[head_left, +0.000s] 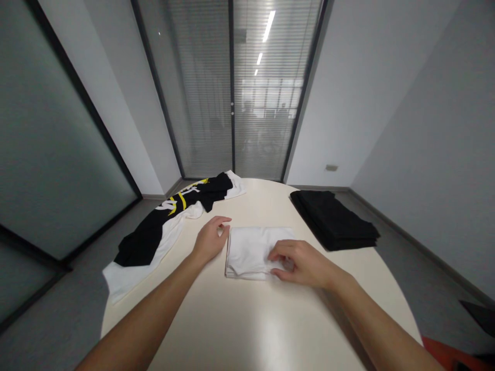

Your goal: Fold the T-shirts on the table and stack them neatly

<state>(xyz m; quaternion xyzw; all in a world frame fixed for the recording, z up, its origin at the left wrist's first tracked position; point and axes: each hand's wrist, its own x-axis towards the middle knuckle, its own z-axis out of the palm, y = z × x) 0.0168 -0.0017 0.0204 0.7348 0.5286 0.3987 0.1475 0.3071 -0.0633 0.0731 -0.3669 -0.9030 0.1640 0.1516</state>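
Observation:
A folded white cloth (pixel 251 252), probably a garment, lies flat as a neat rectangle in the middle of the table. Beside its left edge is my left hand (pixel 211 241), thumb and fingers curved and apart, holding nothing. My right hand (pixel 301 263) hovers over or rests on the cloth's right part. Its fingers are bent, with a gap between thumb and forefinger, and nothing is pinched there. The cloth's right edge is partly hidden behind that hand.
On the table's (pixel 232 330) left side, a black T-shirt (pixel 145 239) with yellow and white print lies spread over white fabric (pixel 129 278). A stack of folded black clothes (pixel 334 221) sits at the right edge. Something red (pixel 444 355) shows at lower right, beyond the table.

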